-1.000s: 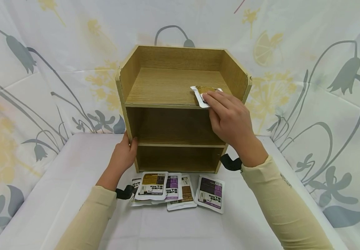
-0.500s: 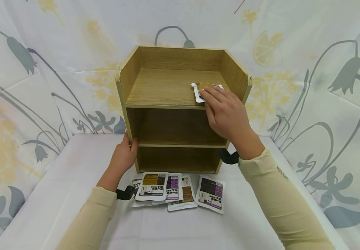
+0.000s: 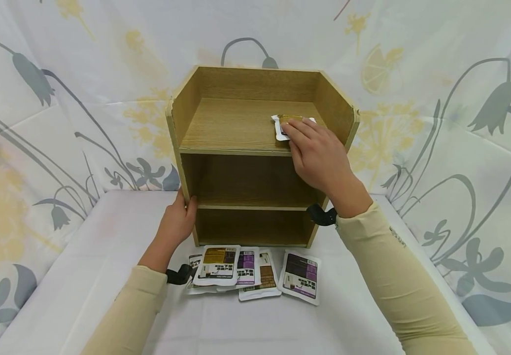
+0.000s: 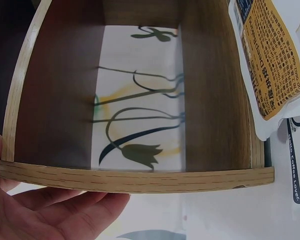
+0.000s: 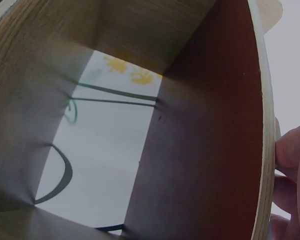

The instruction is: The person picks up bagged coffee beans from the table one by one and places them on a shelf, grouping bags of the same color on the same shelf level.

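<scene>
Head view, shelf unit (image 3: 226,125): wooden, upright on the white tabletop (image 3: 237,330), a walled top board above two compartments.
Head view, right hand (image 3: 319,155): at the right part of the top board, fingers laid over a small packet (image 3: 279,129); whether the thumb pinches it, I cannot tell.
Head view, small packet: at the top board, near its front edge, partly covered by those fingers.
Head view, left hand (image 3: 176,223): clamped on the unit's left side panel, thumb at the front.
Head view, packet pile (image 3: 216,268): overlapping in front of the unit's base.
Head view, purple-and-black packet (image 3: 299,278): just right of the pile.
Left wrist view: fingers along the panel's outer face; a gold-panelled packet (image 4: 270,60) at right.
Right wrist view: a compartment's inside; fingers, partly cut off, beside a board's edge.
</scene>
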Demonstrator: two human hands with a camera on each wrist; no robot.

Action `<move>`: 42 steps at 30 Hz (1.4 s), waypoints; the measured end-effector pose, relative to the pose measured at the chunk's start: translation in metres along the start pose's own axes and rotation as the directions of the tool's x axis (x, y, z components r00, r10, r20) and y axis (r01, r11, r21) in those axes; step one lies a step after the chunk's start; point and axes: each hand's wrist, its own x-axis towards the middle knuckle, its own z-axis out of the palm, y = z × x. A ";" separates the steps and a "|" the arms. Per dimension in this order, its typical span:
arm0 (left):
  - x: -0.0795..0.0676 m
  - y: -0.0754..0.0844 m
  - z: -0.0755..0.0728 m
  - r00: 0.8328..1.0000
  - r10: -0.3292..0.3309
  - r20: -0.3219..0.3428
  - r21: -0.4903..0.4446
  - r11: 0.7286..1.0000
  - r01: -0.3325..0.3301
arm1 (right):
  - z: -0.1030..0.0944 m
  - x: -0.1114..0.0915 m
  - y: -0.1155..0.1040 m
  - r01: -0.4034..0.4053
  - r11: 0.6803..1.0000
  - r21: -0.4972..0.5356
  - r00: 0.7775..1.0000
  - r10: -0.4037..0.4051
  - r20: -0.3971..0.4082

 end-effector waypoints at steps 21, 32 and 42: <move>0.000 0.001 -0.001 1.000 0.007 -0.001 -0.001 1.000 -0.007 | -0.001 -0.012 -0.015 -0.008 0.998 0.066 0.995 0.014 -0.097; 0.000 0.001 -0.001 1.000 -0.001 -0.003 0.000 1.000 0.001 | -0.001 -0.030 -0.029 0.036 0.994 0.106 0.991 -0.022 -0.131; 0.000 0.000 -0.001 1.000 0.005 0.003 -0.006 1.000 -0.005 | 0.001 -0.047 -0.043 0.103 0.982 0.158 0.983 -0.076 -0.164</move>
